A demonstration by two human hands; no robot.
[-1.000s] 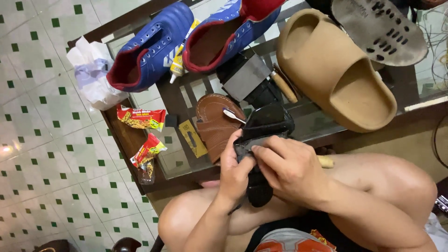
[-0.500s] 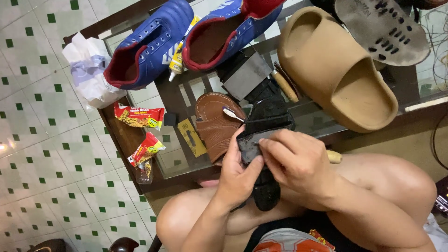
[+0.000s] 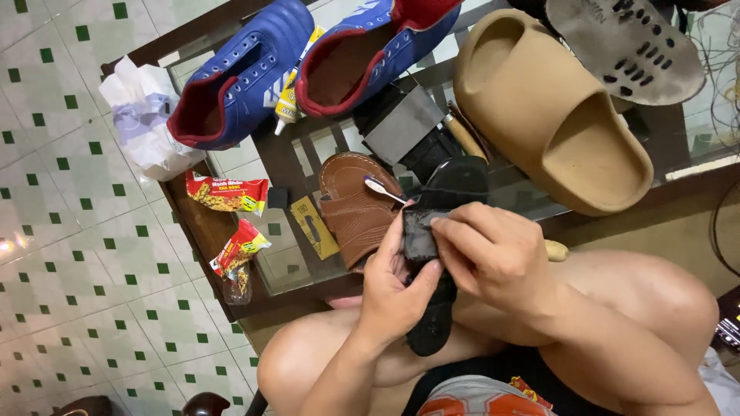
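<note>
My left hand (image 3: 395,286) grips a black sandal (image 3: 434,323) from below, thumb on its strap. My right hand (image 3: 493,254) presses its fingers on the dark strap piece (image 3: 420,231) at the sandal's upper part. The sandal's front end (image 3: 456,181) rests against the glass table edge, above my bare knees. A brown leather sandal (image 3: 356,208) lies on the table just left of my hands, with a small white-tipped stick (image 3: 383,190) lying on it.
On the glass-topped wooden table (image 3: 285,266) lie two blue sports shoes (image 3: 231,85), a yellow glue tube (image 3: 289,96), a tan foam slide (image 3: 555,115), a grey sole (image 3: 632,46), snack wrappers (image 3: 227,192) and a white plastic bag (image 3: 142,115). Green-dotted tiled floor (image 3: 62,231) on the left.
Both hands shifted slightly with the black sandal. My right fingers moved up onto the strap piece, and my left thumb now presses it from the side.
</note>
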